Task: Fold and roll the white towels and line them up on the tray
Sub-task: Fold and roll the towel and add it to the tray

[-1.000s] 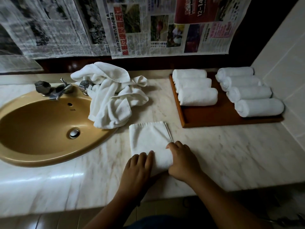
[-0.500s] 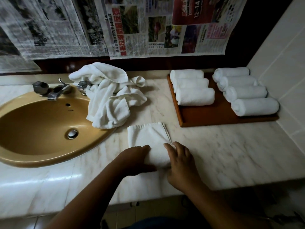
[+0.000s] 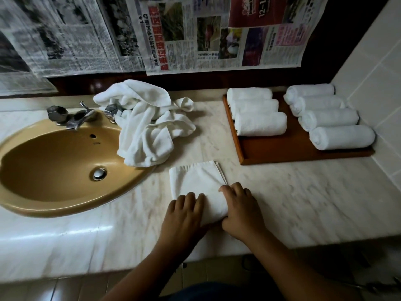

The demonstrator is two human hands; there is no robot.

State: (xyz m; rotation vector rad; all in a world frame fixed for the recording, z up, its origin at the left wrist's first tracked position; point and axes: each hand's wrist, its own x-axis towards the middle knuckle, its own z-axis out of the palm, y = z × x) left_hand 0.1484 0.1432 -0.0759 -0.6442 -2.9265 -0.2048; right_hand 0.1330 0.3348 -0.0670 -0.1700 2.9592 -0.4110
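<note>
A folded white towel [image 3: 197, 181] lies flat on the marble counter in front of me, its near end curled into a roll. My left hand [image 3: 184, 216] and my right hand [image 3: 240, 211] both grip that rolled near end, fingers over the top. A wooden tray [image 3: 288, 146] at the right holds several rolled white towels: three in a left column [image 3: 259, 123] and several in a right column [image 3: 341, 136]. A heap of loose white towels [image 3: 145, 124] rests behind, by the sink's rim.
A tan oval sink [image 3: 54, 166] with metal taps [image 3: 71, 117] fills the left of the counter. Newspaper sheets [image 3: 195, 33] hang on the back wall. A tiled wall [image 3: 377, 79] stands right of the tray. The counter's front edge [image 3: 130, 257] runs below my hands.
My left hand, which lay sideways across the towel half a second ago, now sits beside my right hand on the rolled end, and the roll looks thicker.
</note>
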